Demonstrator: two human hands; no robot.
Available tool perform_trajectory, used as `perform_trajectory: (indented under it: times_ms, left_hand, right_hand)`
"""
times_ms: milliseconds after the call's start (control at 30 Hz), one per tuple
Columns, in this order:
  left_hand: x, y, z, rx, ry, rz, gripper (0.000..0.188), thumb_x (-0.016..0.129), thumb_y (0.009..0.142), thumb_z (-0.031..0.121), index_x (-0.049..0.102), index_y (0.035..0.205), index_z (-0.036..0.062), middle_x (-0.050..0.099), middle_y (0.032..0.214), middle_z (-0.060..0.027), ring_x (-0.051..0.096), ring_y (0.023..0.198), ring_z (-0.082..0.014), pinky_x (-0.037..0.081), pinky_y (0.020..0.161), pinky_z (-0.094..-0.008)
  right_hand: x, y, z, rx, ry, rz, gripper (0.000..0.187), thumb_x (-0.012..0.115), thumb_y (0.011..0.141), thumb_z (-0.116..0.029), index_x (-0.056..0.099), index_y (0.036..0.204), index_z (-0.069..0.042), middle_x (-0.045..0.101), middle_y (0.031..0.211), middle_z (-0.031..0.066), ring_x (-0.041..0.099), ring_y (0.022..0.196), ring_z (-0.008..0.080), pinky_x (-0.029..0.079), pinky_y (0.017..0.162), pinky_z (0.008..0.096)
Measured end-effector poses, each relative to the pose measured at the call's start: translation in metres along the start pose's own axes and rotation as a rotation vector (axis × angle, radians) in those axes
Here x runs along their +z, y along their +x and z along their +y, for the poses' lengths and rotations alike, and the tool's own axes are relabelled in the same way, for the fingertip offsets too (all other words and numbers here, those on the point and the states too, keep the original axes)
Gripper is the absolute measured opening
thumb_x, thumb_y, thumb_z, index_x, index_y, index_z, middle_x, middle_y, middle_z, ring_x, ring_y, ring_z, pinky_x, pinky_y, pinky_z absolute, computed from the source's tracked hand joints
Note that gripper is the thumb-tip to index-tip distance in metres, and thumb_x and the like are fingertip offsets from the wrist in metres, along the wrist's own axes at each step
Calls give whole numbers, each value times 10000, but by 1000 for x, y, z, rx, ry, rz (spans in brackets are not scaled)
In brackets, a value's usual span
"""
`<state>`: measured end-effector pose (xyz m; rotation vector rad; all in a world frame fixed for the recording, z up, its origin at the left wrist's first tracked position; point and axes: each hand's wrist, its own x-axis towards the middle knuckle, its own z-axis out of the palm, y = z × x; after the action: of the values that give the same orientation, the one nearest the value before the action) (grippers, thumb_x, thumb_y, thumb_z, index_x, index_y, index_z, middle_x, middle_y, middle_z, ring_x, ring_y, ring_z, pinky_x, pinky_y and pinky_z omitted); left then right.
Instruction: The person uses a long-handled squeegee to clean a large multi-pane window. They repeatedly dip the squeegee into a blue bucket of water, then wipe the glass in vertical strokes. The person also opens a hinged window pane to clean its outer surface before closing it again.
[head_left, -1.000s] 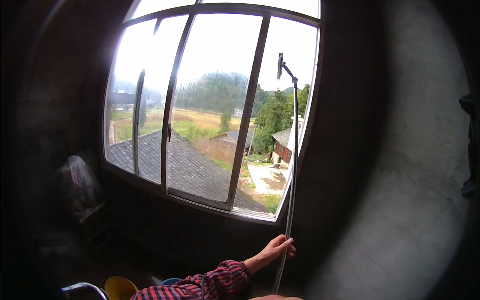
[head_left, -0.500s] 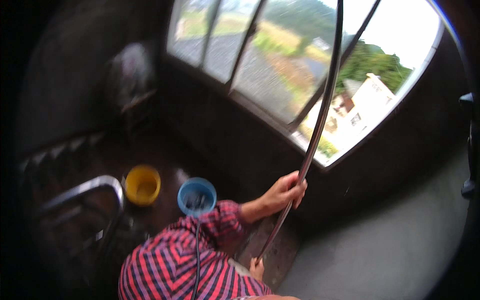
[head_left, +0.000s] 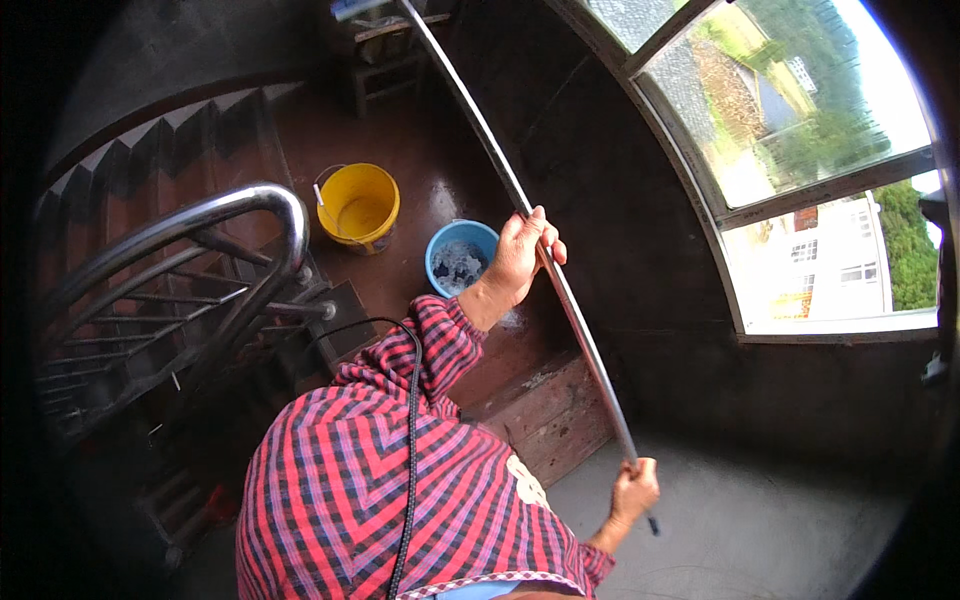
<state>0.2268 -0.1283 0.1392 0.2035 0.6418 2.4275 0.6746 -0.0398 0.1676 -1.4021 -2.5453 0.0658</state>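
Note:
A long shiny metal pole [head_left: 487, 135] slants from the top of the view down to the right. At its far end, cut off by the picture's top edge, is a pale blue head [head_left: 362, 8] whose kind I cannot make out. My left hand [head_left: 518, 255] grips the pole around its middle, fingers wrapped over it. Close to the dark-tipped lower end, my right hand [head_left: 635, 489] is closed round it too. Beyond my left wrist a blue bucket [head_left: 490, 234] holds whitish, sudsy-looking contents, and a yellow bucket [head_left: 388, 222] stands to its left.
A curved metal handrail [head_left: 270, 200] and stairs [head_left: 190, 150] lie to the left. Windows [head_left: 745, 215] fill the upper right above a dark wall [head_left: 680, 400]. A small wooden stool [head_left: 385, 72] stands at the back. A black cable [head_left: 413, 430] runs over my checked clothing.
The pole's upper end has swung from the window side to the upper left, bringing its blue head into view. My view has turned, and both hands still hold the pole.

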Motion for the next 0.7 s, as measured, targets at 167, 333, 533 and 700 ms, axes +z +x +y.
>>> perform_trajectory:
  times_ms: [167, 333, 533, 700]
  left_hand:
    - [-18, -8, -17, -152, -105, 105, 353, 485, 1087, 348, 566, 891, 66, 650, 816, -92, 700, 766, -282, 592, 733, -420]
    - [-6, -75, -49, -448, -176, 199, 260, 565, 1052, 335, 597, 988, 85, 689, 917, -128, 709, 870, -352, 585, 823, -519]
    - [-9, -142, -86, -814, -210, 191, 290, 532, 1062, 360, 610, 942, 108, 709, 959, -119, 709, 923, -336, 594, 838, -493]
    - [-39, -125, -125, -974, 40, 245, 381, 470, 1072, 439, 600, 890, 132, 709, 874, -98, 692, 785, -254, 569, 648, -406]
  right_hand:
    - [-139, 17, -36, -198, -250, 189, 187, 774, 765, -165, 642, 869, -84, 638, 787, 99, 616, 727, 330, 460, 660, 434]
    - [-278, -10, -77, -314, -478, 122, 263, 801, 863, -318, 721, 1009, -114, 703, 847, 87, 681, 765, 280, 535, 683, 399]
    - [-344, -23, -115, -376, -636, 178, 343, 845, 687, -243, 592, 827, -59, 551, 730, 71, 529, 668, 281, 377, 642, 414]
    - [-332, 4, -144, -455, -663, 172, 368, 839, 623, -324, 625, 804, -85, 552, 681, 32, 552, 658, 215, 385, 607, 374]
